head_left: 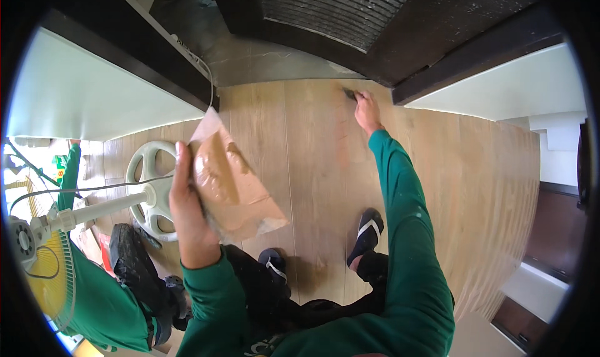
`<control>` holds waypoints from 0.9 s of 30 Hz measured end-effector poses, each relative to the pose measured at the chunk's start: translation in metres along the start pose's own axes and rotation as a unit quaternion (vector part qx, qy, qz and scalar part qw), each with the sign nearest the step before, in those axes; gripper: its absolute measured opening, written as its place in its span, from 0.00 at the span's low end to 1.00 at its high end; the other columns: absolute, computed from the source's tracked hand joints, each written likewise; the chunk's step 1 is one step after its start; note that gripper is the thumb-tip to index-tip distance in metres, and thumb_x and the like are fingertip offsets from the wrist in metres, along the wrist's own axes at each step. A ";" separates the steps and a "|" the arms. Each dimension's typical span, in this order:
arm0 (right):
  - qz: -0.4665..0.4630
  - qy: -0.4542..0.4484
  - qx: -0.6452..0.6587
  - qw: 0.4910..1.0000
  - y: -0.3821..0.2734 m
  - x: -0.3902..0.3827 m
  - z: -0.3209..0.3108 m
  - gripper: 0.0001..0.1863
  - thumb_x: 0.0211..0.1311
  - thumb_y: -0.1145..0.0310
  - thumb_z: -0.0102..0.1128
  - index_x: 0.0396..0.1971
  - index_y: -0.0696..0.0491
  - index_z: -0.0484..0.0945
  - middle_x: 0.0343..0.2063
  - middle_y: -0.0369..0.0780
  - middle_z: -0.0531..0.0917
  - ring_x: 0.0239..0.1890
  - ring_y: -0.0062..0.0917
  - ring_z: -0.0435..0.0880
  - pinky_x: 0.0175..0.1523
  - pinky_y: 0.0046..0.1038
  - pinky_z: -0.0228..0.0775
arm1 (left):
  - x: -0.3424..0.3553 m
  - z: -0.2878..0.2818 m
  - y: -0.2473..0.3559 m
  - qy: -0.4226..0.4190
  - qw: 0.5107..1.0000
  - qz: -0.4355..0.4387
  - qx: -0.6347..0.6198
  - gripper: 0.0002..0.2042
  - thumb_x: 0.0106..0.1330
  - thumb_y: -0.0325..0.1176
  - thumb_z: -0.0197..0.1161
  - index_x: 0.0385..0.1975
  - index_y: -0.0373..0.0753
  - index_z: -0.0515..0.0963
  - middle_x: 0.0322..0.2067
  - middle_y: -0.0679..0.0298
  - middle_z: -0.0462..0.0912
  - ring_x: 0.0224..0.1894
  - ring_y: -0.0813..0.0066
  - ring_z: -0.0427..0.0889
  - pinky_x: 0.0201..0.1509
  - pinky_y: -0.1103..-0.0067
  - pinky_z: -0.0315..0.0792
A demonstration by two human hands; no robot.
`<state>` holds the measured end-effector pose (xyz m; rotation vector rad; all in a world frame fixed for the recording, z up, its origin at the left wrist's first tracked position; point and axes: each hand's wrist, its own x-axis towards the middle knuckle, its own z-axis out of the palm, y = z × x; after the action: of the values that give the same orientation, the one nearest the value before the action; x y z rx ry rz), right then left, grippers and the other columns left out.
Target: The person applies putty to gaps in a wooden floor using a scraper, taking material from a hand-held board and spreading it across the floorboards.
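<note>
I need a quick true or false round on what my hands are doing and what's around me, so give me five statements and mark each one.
1. The left hand holds a clear bag of tan paste. True.
2. The right hand is empty. False: it holds a small dark tool.
3. The yellow fan is on the right side of the view. False: it is on the left.
4. A dark door with a slatted panel is ahead. True.
5. Nobody else is in view. False: another person in green is at the left.
</note>
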<state>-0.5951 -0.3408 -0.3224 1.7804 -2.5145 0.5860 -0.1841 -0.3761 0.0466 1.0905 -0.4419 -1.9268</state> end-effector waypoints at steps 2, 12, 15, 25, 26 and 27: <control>0.027 -0.002 -0.026 0.999 -0.001 0.025 0.023 0.19 0.58 0.78 0.52 0.50 0.55 0.81 0.45 0.43 0.79 0.48 0.41 0.78 0.51 0.42 0.73 | -0.007 -0.006 0.007 0.022 0.999 0.040 -0.015 0.16 0.76 0.44 0.55 0.51 0.38 0.78 0.43 0.63 0.85 0.42 0.71 0.86 0.47 0.74 0.81; 0.026 -0.025 -0.007 0.999 -0.030 0.048 0.043 0.19 0.54 0.79 0.55 0.45 0.50 0.84 0.46 0.40 0.81 0.52 0.39 0.78 0.54 0.41 0.73 | -0.010 -0.025 0.017 0.089 0.989 0.117 0.005 0.15 0.77 0.42 0.55 0.55 0.39 0.76 0.45 0.63 0.85 0.44 0.71 0.86 0.48 0.74 0.81; -0.040 -0.063 0.037 0.997 -0.028 0.027 0.028 0.19 0.51 0.81 0.54 0.42 0.51 0.85 0.44 0.38 0.83 0.51 0.37 0.79 0.54 0.39 0.71 | -0.006 -0.023 0.016 0.050 0.995 0.090 -0.012 0.15 0.76 0.42 0.55 0.54 0.39 0.76 0.45 0.63 0.85 0.44 0.72 0.86 0.48 0.74 0.81; -0.105 -0.130 0.054 0.984 -0.002 0.002 -0.017 0.18 0.55 0.81 0.52 0.43 0.52 0.86 0.41 0.36 0.83 0.49 0.35 0.79 0.53 0.38 0.71 | -0.001 -0.016 0.014 0.008 0.998 0.049 -0.050 0.16 0.75 0.45 0.56 0.50 0.39 0.78 0.42 0.63 0.85 0.42 0.70 0.86 0.47 0.74 0.81; -0.089 -0.096 0.048 0.990 -0.004 0.010 -0.012 0.19 0.55 0.81 0.53 0.44 0.52 0.85 0.41 0.36 0.83 0.50 0.35 0.78 0.53 0.38 0.71 | -0.003 -0.019 0.014 0.018 0.997 0.062 -0.035 0.16 0.75 0.45 0.56 0.50 0.39 0.78 0.42 0.63 0.85 0.42 0.70 0.86 0.47 0.74 0.81; -0.074 -0.061 0.042 0.995 -0.006 0.019 -0.008 0.19 0.56 0.80 0.53 0.45 0.52 0.85 0.42 0.36 0.83 0.50 0.35 0.78 0.54 0.38 0.70 | -0.006 -0.018 0.015 0.025 0.996 0.075 -0.032 0.16 0.75 0.45 0.56 0.51 0.39 0.78 0.42 0.63 0.85 0.42 0.70 0.86 0.47 0.74 0.81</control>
<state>-0.5983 -0.3570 -0.3094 2.0707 -2.4370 0.6033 -0.1595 -0.3781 0.0494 1.0324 -0.4202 -1.7660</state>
